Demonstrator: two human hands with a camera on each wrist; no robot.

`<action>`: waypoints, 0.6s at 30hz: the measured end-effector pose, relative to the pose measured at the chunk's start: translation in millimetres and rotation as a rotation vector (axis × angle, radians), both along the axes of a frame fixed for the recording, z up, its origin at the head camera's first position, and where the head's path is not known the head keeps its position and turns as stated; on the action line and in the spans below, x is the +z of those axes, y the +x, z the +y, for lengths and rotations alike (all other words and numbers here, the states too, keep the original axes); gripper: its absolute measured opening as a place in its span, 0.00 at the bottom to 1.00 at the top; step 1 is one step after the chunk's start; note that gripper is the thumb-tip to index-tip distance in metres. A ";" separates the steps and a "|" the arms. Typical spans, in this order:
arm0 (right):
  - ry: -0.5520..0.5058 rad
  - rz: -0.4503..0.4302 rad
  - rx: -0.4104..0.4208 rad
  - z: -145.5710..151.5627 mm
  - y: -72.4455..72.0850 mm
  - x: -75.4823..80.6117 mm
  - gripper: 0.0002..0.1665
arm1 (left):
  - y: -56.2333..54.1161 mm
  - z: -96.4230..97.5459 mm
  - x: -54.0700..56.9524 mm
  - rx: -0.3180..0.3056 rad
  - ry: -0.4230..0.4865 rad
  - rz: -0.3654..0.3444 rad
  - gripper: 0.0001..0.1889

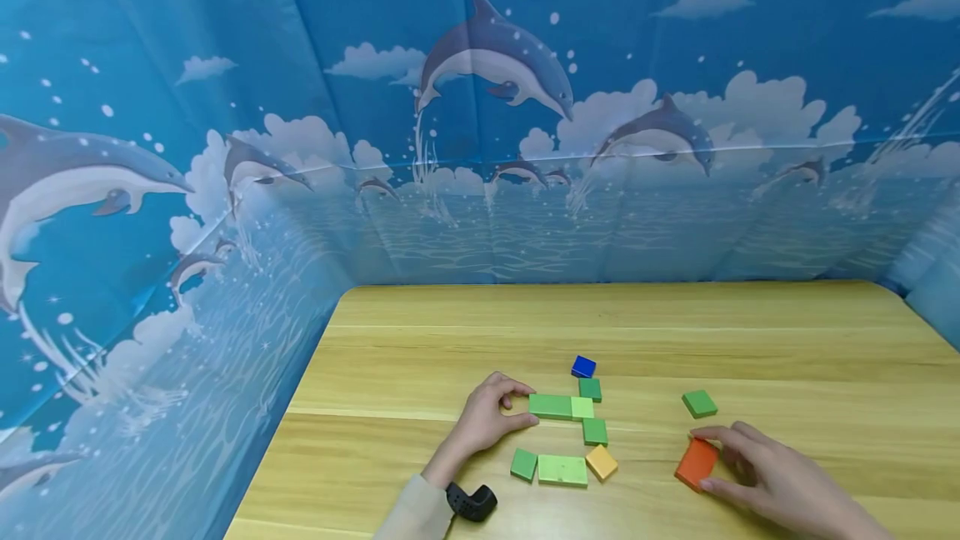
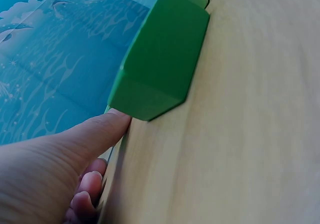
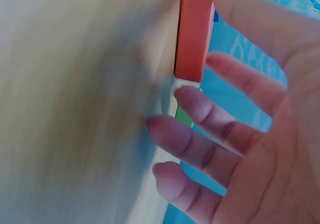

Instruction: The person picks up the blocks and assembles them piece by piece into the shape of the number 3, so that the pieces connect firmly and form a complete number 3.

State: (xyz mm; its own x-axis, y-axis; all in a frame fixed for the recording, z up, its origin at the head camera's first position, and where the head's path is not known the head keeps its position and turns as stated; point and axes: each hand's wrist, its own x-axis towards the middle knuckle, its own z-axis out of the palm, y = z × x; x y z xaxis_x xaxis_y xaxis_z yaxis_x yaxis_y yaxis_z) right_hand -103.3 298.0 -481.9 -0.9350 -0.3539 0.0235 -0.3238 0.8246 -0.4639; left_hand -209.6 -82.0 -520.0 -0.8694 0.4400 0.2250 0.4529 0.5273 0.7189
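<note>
My left hand [image 1: 491, 417] pinches the left end of a long green block [image 1: 550, 407] between thumb and index finger. A light green cube [image 1: 582, 408] adjoins its right end, with green cubes [image 1: 590, 390] [image 1: 595, 432] above and below. In the left wrist view, a nearer green block [image 2: 162, 54] hides the thumb's tip. Over on the right, my right hand [image 1: 765, 473] grips an orange-red block [image 1: 697, 463], index finger at its far edge and thumb at the near one. The right wrist view shows this red block [image 3: 194, 34], the other fingers spread loosely below it.
A blue cube [image 1: 583, 367] lies at the far end of the group. Nearer me are a green cube [image 1: 523, 465], a light green block [image 1: 562, 471] and a turned yellow cube [image 1: 602, 463]. Another green block [image 1: 700, 403] lies beyond my right hand on the wooden table [image 1: 420, 332].
</note>
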 end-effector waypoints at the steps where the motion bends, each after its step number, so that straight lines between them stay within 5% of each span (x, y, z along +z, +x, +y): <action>1: -0.020 0.004 0.031 2.3 -1.3 -0.6 0.30 | -0.3 0.0 -0.2 0.000 0.001 0.001 0.18; 8: -0.081 0.082 0.138 13.3 -8.6 -5.0 0.22 | -1.4 0.0 -0.1 -0.006 0.003 0.003 0.18; 18: -0.001 0.120 0.076 -5.3 -15.7 6.8 0.17 | -0.7 0.0 0.3 -0.012 0.006 0.005 0.18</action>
